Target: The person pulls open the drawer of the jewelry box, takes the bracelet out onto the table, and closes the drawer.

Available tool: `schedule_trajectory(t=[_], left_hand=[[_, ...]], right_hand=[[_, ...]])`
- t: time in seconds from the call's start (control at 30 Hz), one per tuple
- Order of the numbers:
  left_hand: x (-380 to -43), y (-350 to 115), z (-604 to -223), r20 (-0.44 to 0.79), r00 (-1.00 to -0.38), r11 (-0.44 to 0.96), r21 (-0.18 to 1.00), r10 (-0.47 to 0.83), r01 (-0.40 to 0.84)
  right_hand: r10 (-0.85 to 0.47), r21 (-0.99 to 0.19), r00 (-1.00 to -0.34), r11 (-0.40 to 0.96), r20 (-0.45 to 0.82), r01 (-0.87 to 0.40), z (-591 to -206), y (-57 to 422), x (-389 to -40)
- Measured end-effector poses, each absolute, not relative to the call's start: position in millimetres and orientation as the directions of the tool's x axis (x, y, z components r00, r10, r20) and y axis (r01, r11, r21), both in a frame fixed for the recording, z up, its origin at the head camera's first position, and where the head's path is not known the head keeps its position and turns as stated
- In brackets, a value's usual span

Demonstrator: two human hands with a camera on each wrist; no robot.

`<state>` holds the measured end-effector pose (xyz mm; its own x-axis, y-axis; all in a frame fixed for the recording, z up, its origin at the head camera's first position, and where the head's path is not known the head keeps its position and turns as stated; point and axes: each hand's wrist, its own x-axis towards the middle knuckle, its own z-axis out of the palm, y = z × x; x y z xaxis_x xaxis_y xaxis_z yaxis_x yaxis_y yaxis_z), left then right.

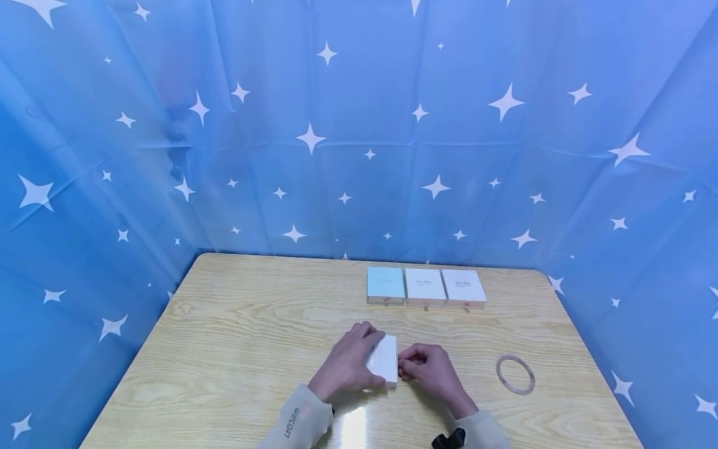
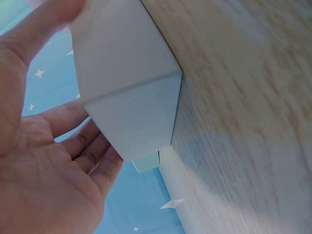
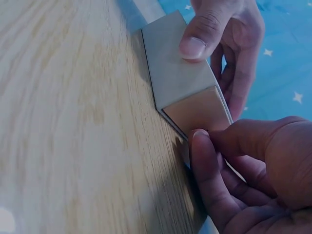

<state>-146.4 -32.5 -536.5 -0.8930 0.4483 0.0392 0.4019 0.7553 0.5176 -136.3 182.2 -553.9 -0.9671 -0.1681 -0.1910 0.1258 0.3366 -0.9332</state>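
A small white drawer box (image 1: 386, 357) lies on the table in front of me, turned so its drawer end faces right. My left hand (image 1: 349, 360) grips it from the left, thumb on the near side and fingers over the far side. In the right wrist view the tan drawer front (image 3: 197, 113) sits almost flush inside the sleeve. My right hand (image 1: 435, 369) pinches with thumb and index finger at the middle of that front's edge; the pull tab there is hidden by the fingertips. The box's plain closed end (image 2: 136, 117) shows in the left wrist view.
A row of three similar boxes stands at the back: a light blue box (image 1: 385, 282), a white box (image 1: 424, 285) and another white box (image 1: 464, 286). To the right of my right hand lies a pale translucent ring (image 1: 499, 369), like a bangle. A blue starred curtain (image 1: 359, 168) surrounds the wooden table (image 1: 235, 349).
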Motion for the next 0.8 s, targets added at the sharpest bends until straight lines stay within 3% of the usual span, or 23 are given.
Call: schedule_trajectory(t=[0.4,0.67,0.8], left_hand=[[-146,-32,-536,0.015,-0.891,0.765,0.506,0.455,0.399],[-144,-35,-535,0.055,-0.862,0.759,0.448,0.504,0.473],[-142,-36,-535,0.066,-0.860,0.739,0.481,0.506,0.472]], right_hand=[[-0.203,-0.915,-0.961,0.393,-0.186,0.094,-548,182,-135],[-0.230,-0.885,-0.959,0.464,-0.167,0.042,-544,185,-139],[-0.227,-0.873,-0.963,0.488,-0.144,0.015,-542,187,-141]])
